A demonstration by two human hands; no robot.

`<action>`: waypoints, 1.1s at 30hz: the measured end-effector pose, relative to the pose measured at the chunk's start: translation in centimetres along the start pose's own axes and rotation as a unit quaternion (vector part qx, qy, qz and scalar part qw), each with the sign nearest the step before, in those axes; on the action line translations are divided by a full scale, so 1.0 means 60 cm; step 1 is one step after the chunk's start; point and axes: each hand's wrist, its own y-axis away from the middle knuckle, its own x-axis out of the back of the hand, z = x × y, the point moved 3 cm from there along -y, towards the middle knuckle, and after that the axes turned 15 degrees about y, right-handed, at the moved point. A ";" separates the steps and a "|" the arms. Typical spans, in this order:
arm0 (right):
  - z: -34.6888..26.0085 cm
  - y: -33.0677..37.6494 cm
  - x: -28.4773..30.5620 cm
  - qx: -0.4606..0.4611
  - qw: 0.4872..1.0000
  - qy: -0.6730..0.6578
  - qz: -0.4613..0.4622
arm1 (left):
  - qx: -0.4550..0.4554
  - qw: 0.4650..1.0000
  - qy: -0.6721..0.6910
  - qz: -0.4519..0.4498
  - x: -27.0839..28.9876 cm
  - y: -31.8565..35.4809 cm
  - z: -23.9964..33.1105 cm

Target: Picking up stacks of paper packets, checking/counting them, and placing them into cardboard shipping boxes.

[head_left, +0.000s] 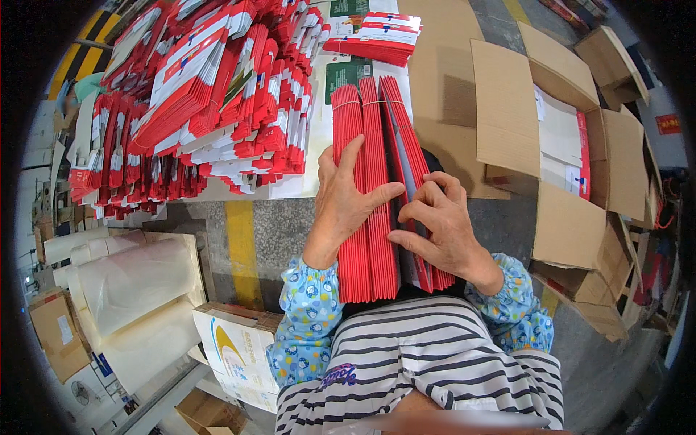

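Note:
In front of me, three bundles of flat-folded red cartons stand on edge side by side, their far ends banded. My left hand (351, 192) lies over the left bundle (353, 250) with index finger and thumb spread; the thumb reaches across the middle bundle (378, 170). Its other fingers are partly hidden. My right hand (444, 228) is curled over the right bundle (409, 138), thumb toward the middle one and fingertips on the red folds. That right bundle is parted lengthwise, and a grey-white inner face shows in the gap.
A large heap of red-and-white folded cartons (239, 94) covers the table's left side. Another banded bundle (377, 40) lies farther back. At right stands an open cardboard box (507, 109) with white and red flat pieces inside. Pale rolls (138, 283) and a white printed box (235, 355) are at lower left.

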 end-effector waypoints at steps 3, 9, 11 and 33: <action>0.000 0.001 0.001 -0.011 1.000 -0.012 -0.003 | 0.006 1.000 0.000 -0.005 -0.001 -0.001 0.006; -0.002 0.000 0.009 -0.029 0.999 -0.027 -0.007 | 0.004 1.000 0.017 -0.006 -0.001 -0.003 -0.006; 0.002 0.002 0.010 -0.035 0.999 -0.037 -0.015 | 0.003 1.000 0.023 -0.003 0.002 -0.002 -0.010; -0.010 -0.010 0.005 0.032 0.999 0.016 0.004 | -0.019 1.000 0.016 -0.003 0.000 0.000 -0.008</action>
